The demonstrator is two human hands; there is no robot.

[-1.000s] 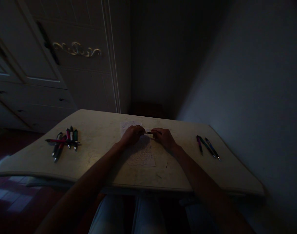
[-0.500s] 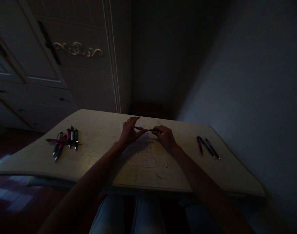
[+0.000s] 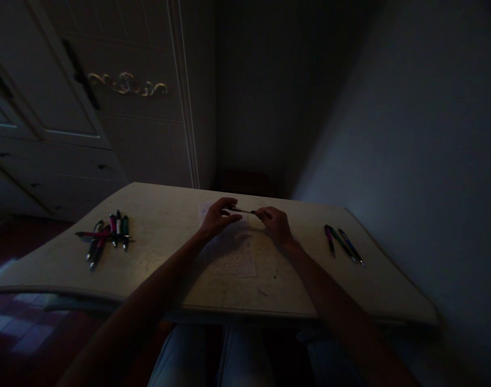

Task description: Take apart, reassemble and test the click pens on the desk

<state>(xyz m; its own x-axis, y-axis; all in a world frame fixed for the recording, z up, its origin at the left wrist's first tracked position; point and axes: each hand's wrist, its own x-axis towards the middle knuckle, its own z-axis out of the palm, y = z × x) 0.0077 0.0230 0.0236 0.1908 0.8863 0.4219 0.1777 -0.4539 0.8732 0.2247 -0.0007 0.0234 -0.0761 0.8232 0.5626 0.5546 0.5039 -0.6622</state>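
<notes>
"Two hands above the written sheet (image 3: 235,262), and look, there's the slim pen (image 3: 245,211), stretched between them over the sheet's far end!"

"Who's got it?"

"The right hand (image 3: 274,220) has, fingers closed around one dark end, just off the sheet's right edge. The left hand (image 3: 219,216) faces it at the sheet's far left, thumb and fingers parted about the other end."

"Gripping, or only cupped round it?"

"Can't tell (it's terribly dim in this corner), so I won't call a touch."

"What's around the sheet?"

"Well to its left, a cluster of pens (image 3: 125,231), a reddish pen (image 3: 95,234) lying crosswise on top. Well to its right, three in a loose row: purple pen (image 3: 330,240), green pen (image 3: 342,243), blue pen (image 3: 351,247)."

"And closer in?"

"Near the sheet's close right corner, a dark speck (image 3: 275,277) and a thin scrap (image 3: 262,292) on the pale tabletop (image 3: 157,215). Beyond the sheet, leftward, a cabinet (image 3: 149,145) wearing a curly ornament (image 3: 127,85)."
</notes>
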